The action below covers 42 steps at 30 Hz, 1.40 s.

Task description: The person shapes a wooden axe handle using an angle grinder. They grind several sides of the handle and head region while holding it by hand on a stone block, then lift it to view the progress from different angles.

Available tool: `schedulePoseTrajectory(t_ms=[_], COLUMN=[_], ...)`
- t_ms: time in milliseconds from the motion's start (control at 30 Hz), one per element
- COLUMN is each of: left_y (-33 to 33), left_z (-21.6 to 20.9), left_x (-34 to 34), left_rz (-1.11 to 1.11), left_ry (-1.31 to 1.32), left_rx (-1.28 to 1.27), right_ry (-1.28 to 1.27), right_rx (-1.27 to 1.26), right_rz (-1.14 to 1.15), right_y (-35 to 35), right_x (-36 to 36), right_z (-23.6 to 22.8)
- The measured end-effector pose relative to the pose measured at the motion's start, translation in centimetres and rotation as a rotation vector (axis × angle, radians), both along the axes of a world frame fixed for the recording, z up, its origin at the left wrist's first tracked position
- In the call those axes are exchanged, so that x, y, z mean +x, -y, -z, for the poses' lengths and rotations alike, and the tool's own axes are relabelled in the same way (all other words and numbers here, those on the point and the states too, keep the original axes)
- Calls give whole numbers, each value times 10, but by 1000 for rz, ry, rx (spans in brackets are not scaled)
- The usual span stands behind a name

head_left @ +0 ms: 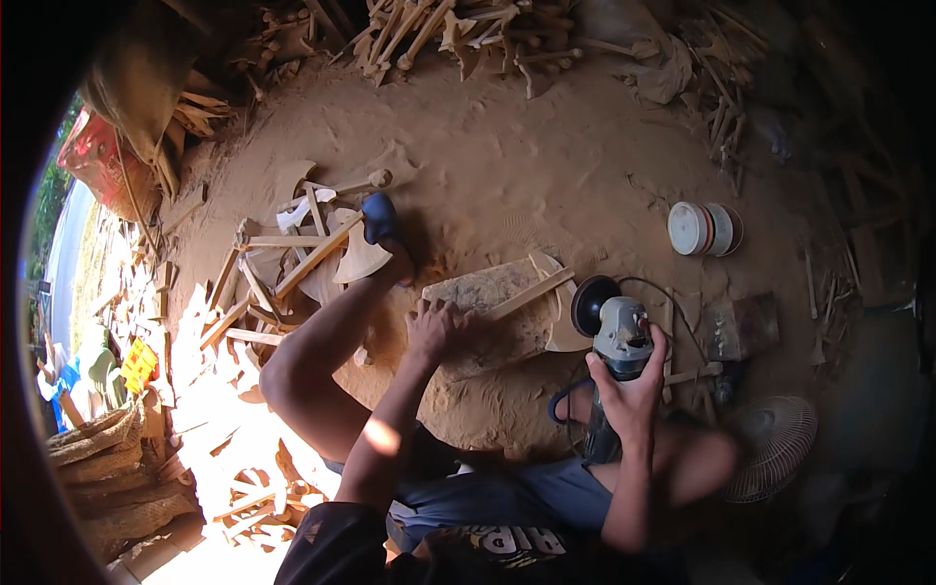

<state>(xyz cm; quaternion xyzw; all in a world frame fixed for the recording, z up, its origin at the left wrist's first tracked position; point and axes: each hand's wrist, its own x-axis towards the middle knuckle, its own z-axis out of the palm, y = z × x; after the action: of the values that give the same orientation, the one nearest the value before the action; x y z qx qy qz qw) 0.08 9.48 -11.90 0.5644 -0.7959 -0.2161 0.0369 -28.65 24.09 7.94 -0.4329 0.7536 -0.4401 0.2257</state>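
Note:
My left hand is closed around the handle end of a wooden axe, a pale carved shape with a flared blade-like head. The axe lies across a worn, dusty slab on the ground. In my right hand is an angle grinder, grasped by its body. Its round dark disc is right beside the axe head, at its right edge; whether they touch I cannot tell. From the grinder a dark cord curves away to the right.
Several wooden axes lie heaped at left, by my outstretched foot. More wooden pieces are piled at the far side. A white bucket lies tipped at right. A round fan sits near my right knee. Sandy ground surrounds everything.

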Motion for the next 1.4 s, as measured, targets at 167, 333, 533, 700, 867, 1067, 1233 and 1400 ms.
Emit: schedulePoseTrajectory(t_ms=[167,333,533,700,867,1067,1233,1400], left_y=[-35,-34,-26,-24,-18,-16,-8,-4], left_z=[48,42,29,32,20,37,31,19], left_x=[84,75,78,81,74,85,80,75], left_rz=[-868,-961,-906,-915,-918,-870,-814,-852], left_ry=[-660,-810,-639,-685,-623,-597,-494,-459], left_rx=[656,519,535,547,585,586,614,613], right_ry=[16,-18,-247,-191,-196,-349,-264,-303], right_rx=[81,240,478,464,616,637,675,549], right_rz=[-146,-430,-645,-659,-652,-623,-455,-274], right_y=[19,43,71,71,69,66,72,81], right_x=[34,71,129,151,158,159,124,60], right_z=[11,64,85,107,100,98,99,113])
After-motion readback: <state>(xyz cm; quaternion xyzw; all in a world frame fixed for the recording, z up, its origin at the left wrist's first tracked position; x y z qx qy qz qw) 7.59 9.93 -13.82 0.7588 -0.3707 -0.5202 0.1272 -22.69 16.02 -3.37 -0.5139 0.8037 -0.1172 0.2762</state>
